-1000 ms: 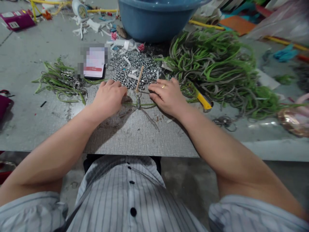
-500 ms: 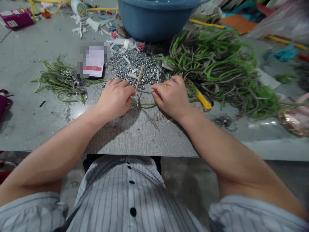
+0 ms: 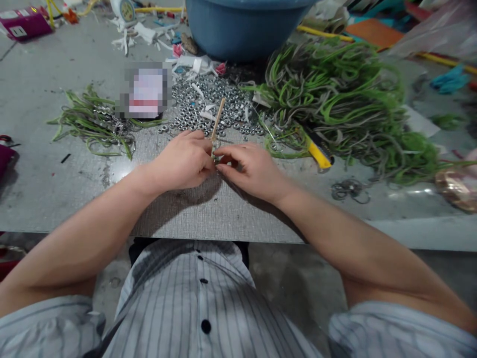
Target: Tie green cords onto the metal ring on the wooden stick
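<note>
My left hand and my right hand meet at the middle of the grey table, fingers curled and pinched together around a thin green cord and a small metal ring at the foot of an upright wooden stick. What lies inside the pinch is mostly hidden. Just behind the stick spreads a pile of small metal rings.
A big heap of green and grey cords lies to the right, with a yellow utility knife at its near edge. A smaller bundle of cords with rings lies left. A blue basin stands behind; scraps litter the back.
Both hands have drawn inward from either side of the stick until their fingertips meet at its base. The right hand has come nearer to me and to the left.
</note>
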`<state>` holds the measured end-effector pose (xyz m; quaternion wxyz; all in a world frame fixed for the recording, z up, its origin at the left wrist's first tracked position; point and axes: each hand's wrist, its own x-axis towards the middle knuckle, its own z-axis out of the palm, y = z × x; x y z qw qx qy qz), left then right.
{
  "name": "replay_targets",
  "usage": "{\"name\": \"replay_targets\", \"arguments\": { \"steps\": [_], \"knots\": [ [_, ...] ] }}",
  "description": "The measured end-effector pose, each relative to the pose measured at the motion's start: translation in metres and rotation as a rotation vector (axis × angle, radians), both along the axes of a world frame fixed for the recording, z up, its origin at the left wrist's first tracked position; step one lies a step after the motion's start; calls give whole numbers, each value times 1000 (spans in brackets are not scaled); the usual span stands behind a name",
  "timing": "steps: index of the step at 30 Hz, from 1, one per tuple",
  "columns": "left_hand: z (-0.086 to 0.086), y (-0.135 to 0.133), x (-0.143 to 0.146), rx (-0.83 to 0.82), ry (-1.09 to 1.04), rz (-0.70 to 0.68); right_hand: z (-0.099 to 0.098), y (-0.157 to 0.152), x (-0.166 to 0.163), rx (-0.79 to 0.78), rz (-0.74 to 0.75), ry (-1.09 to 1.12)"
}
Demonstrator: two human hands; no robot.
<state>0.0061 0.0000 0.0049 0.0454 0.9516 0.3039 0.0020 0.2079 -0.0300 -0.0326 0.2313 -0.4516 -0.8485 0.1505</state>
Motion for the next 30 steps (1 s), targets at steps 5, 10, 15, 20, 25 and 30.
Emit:
{"name": "replay_targets", "arguments": {
  "steps": [5,10,15,20,25,30],
  "knots": [
    [3,-2,-1,5,49,10,-8,4,0,-1,-14,-19],
    [1,-1,-1,-13,38,13,-3,1,-2,-16,-29,7],
    [-4,4,-5,0,-90,-4,14,8,18,-29,-200,157],
    [-9,10,-8,39,-151,98,21,30,62,-137,-319,179],
    [-10,15,-12,93,-205,246,19,37,75,-232,-176,-75],
    [5,12,-17,49,-226,370,17,34,67,-203,-102,-311]
  ]
}}
